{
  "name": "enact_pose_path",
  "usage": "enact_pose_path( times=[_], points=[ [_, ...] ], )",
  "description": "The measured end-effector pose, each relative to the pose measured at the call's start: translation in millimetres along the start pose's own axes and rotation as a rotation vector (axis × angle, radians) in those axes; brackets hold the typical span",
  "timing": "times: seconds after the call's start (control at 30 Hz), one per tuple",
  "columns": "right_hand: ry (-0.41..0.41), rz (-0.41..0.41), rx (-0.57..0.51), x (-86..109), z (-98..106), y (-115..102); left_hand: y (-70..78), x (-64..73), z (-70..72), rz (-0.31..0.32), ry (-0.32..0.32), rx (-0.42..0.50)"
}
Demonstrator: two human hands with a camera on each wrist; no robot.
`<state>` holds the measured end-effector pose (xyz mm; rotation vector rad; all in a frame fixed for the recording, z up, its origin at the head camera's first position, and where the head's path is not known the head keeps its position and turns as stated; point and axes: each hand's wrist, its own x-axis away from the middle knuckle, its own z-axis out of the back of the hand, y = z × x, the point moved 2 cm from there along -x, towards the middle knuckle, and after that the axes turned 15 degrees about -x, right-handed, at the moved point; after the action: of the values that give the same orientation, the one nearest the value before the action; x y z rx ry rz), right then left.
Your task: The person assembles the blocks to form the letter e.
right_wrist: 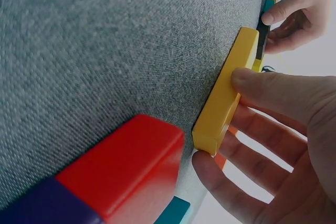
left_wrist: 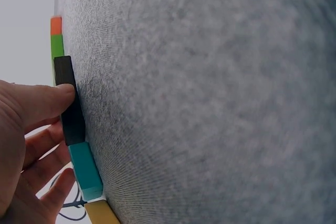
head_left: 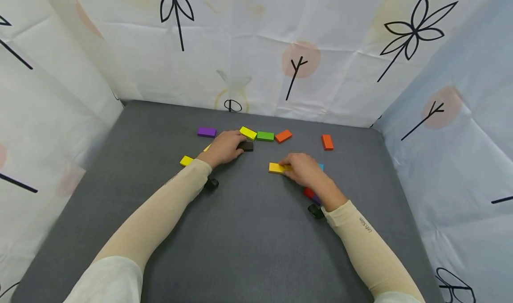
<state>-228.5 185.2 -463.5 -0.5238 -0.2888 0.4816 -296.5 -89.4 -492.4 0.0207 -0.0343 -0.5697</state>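
My left hand (head_left: 225, 147) pinches a black block (left_wrist: 69, 114), its thumb on the near face and its fingers behind. A teal block (left_wrist: 85, 169) lies end to end with the black one in the left wrist view, hidden under the hand from the head. To the right, my right hand (head_left: 305, 169) holds a golden-yellow block (right_wrist: 226, 93) between thumb and fingers, close over the grey table. Beside that hand are a red block (right_wrist: 131, 161) and a purple block (right_wrist: 50, 205), end to end. A blue block (head_left: 321, 166) peeks out behind the right hand.
Behind the hands sit a bright yellow block (head_left: 248, 133), a green block (head_left: 265, 136) and an orange block (head_left: 283, 136) in a row. Another purple block (head_left: 206, 132) lies at left, another orange block (head_left: 327, 142) at right. Patterned cloth (head_left: 256, 49) walls the grey table (head_left: 248, 249).
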Motion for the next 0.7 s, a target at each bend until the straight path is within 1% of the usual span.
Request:
enact_pose_path(
  times=[0.27,0.4,0.5,0.7],
  points=[
    [0.010,-0.021,0.007,-0.4,-3.7,1.3,-0.7,0.1,-1.2,0.016,-0.001,0.024],
    [0.014,-0.022,0.013,-0.2,-3.9,-1.6,-1.6,1.7,-1.8,0.014,0.006,0.027],
    [0.020,-0.019,0.016,0.0,-3.7,-2.6,-0.1,4.1,1.3,0.006,0.019,0.032],
    [0.026,-0.014,0.015,1.5,-2.9,-1.0,8.9,11.4,8.7,-0.027,0.051,0.037]
  ],
)
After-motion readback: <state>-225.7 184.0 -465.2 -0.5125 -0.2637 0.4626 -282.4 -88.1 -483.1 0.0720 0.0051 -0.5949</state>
